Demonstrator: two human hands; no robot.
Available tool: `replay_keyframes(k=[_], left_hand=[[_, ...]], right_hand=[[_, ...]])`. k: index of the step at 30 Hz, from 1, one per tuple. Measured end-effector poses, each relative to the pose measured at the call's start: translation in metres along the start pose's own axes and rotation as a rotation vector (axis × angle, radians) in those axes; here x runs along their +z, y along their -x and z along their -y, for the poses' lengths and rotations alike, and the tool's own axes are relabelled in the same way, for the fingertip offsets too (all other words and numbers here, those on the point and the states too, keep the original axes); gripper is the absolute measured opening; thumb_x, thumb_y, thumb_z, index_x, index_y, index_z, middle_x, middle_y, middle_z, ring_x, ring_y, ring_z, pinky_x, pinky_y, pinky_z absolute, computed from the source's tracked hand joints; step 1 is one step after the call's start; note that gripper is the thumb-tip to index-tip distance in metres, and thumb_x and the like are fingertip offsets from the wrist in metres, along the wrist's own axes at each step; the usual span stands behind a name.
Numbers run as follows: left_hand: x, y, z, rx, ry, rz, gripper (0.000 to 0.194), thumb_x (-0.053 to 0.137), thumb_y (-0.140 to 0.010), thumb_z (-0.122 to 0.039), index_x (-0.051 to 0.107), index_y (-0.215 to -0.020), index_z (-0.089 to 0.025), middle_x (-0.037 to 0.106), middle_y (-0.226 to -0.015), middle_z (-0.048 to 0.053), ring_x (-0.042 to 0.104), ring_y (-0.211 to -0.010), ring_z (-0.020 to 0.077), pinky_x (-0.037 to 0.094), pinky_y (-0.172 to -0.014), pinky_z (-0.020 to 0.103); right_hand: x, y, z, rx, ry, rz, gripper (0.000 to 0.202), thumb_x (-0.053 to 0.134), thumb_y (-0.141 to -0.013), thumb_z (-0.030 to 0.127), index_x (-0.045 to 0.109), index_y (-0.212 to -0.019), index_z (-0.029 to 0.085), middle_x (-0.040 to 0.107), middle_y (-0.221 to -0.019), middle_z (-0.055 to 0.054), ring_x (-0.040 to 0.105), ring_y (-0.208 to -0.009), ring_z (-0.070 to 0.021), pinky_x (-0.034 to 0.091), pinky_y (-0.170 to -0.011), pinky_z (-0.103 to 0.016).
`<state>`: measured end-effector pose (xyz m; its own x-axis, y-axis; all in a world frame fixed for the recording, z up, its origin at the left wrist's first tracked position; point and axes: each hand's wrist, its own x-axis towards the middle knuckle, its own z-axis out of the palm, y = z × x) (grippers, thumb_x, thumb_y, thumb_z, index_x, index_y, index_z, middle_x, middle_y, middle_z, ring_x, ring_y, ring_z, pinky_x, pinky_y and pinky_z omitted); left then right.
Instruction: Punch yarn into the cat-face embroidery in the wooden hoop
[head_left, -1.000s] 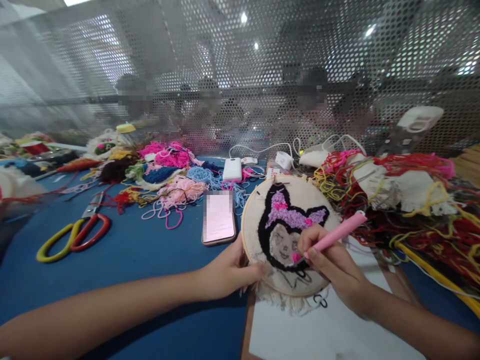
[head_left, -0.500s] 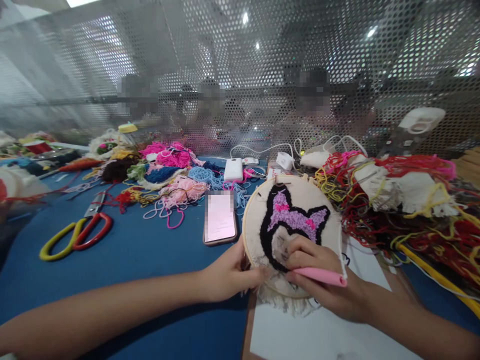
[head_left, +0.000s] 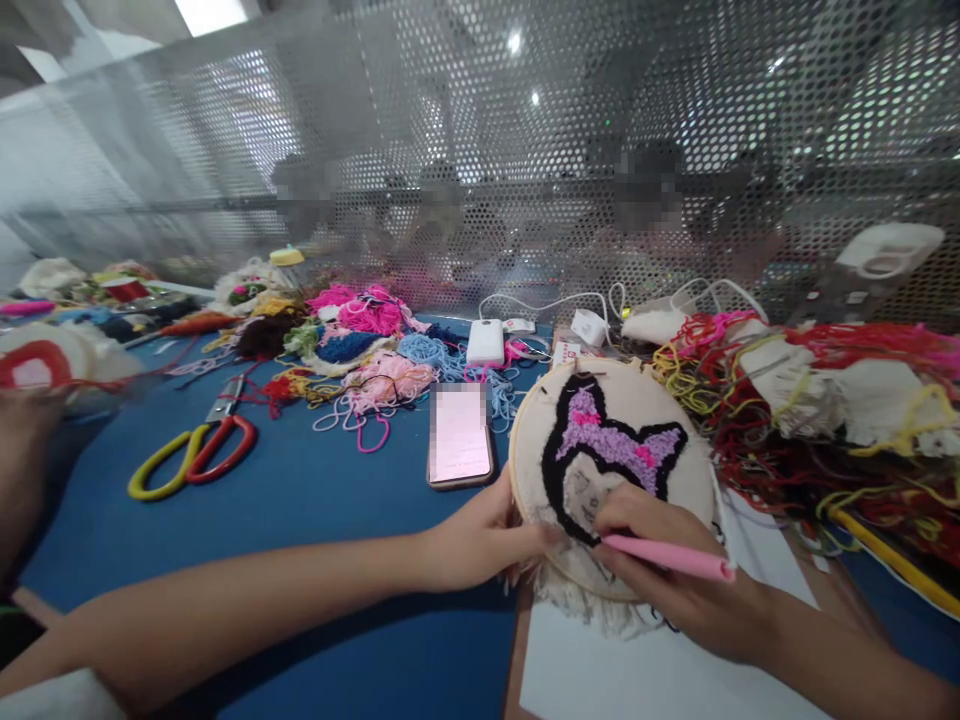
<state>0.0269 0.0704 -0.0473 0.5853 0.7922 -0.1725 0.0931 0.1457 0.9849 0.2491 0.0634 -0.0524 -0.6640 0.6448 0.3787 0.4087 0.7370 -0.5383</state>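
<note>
My left hand [head_left: 487, 540] grips the lower left rim of a wooden embroidery hoop [head_left: 519, 452], its thumb lying over the front. Cream cloth [head_left: 686, 400] is stretched in the hoop, with a fringe hanging below. On it is a looped-yarn animal head with a black outline and purple fill [head_left: 604, 438]; a bare patch shows drawn marks. My right hand [head_left: 667, 560] is closed around a pink punch needle [head_left: 675, 556], held low over the cloth. White yarn runs from the tool's back end. The needle's tip is hidden by my fingers.
A phone [head_left: 460, 435] lies left of the hoop, with yellow-and-red scissors [head_left: 199, 450] farther left. Yarn heaps [head_left: 375, 370] line the back, and more yarn [head_left: 757, 430] lies right. White paper [head_left: 600, 665] sits under the hoop. Another person's hand [head_left: 26, 450] is at the far left.
The view has swung left, so things sit farther right in it. Another person's hand has come into view at the left edge. Both my hands keep their holds.
</note>
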Motion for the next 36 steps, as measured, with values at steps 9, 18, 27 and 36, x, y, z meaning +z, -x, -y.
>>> replay_keyframes(k=[9, 18, 27, 36], left_hand=[[0.000, -0.001, -0.001, -0.004, 0.009, 0.007, 0.055, 0.062, -0.079, -0.028, 0.029, -0.121, -0.019, 0.047, -0.053, -0.010, 0.041, -0.036, 0.0042, 0.035, -0.034, 0.014], [-0.001, -0.001, 0.002, 0.010, 0.037, 0.017, 0.054, 0.064, -0.078, -0.030, 0.031, -0.120, -0.017, 0.048, -0.056, -0.010, 0.040, -0.037, 0.0034, 0.036, -0.034, 0.014], [0.000, -0.001, 0.000, 0.023, 0.057, 0.012, 0.055, 0.062, -0.079, -0.028, 0.030, -0.123, -0.019, 0.050, -0.061, -0.009, 0.040, -0.038, 0.0025, 0.036, -0.035, 0.014], [-0.001, -0.001, 0.002, -0.019, 0.041, -0.015, 0.053, 0.064, -0.077, -0.029, 0.033, -0.118, -0.017, 0.050, -0.059, -0.008, 0.041, -0.037, 0.0032, 0.035, -0.033, 0.015]], right_hand=[[0.000, -0.001, 0.002, 0.006, 0.053, 0.009, 0.008, 0.045, -0.089, 0.016, 0.047, -0.084, 0.021, 0.055, -0.076, -0.002, 0.054, -0.071, -0.0168, 0.042, -0.061, -0.030], [0.001, 0.005, -0.002, 0.061, -0.045, 0.006, 0.007, 0.040, -0.092, 0.018, 0.045, -0.089, 0.022, 0.053, -0.078, -0.001, 0.053, -0.071, -0.0148, 0.044, -0.064, -0.029], [0.004, 0.012, -0.008, 0.217, -0.318, -0.083, 0.016, 0.034, -0.096, 0.027, 0.047, -0.088, 0.024, 0.049, -0.080, 0.000, 0.050, -0.073, -0.0124, 0.041, -0.063, -0.023], [0.011, 0.014, -0.013, 0.394, -0.678, -0.182, 0.019, 0.038, -0.095, 0.037, 0.047, -0.085, 0.022, 0.040, -0.066, 0.004, 0.035, -0.053, -0.0088, 0.024, -0.045, -0.022]])
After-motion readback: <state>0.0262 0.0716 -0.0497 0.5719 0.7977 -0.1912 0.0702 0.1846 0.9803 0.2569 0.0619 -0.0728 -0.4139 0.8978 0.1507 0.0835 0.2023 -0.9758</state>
